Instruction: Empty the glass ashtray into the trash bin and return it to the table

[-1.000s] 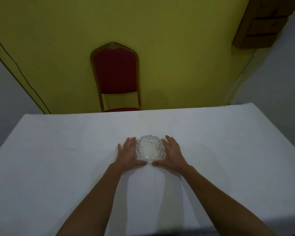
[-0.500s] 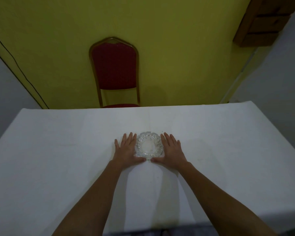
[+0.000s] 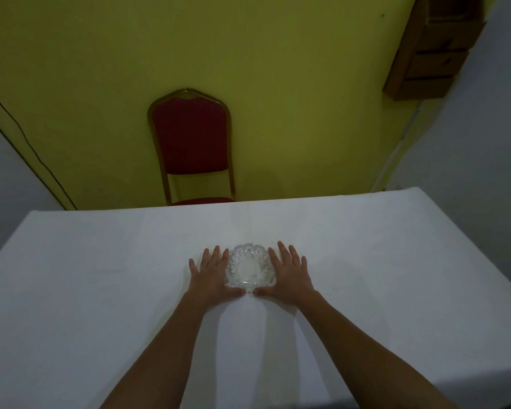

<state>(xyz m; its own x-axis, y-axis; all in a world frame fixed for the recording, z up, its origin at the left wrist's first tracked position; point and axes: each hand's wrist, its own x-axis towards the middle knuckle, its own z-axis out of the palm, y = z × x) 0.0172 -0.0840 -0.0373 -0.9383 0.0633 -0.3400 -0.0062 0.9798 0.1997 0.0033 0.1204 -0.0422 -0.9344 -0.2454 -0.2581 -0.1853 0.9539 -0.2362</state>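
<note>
The glass ashtray stood on the white table, near the middle, directly in front of the person. The 2 hands lay flat on the cloth at its 2 sides: the left hand touched its left edge and the right hand touched its right edge. Both hands were spread, with fingers straight and pointing away from the body, so neither one was grasping the glass. The 2 thumbs nearly met at the near rim. The ashtray was round, without a long axis, and both hands were equally near. No trash bin was visible. A red chair stood behind the table.
</note>
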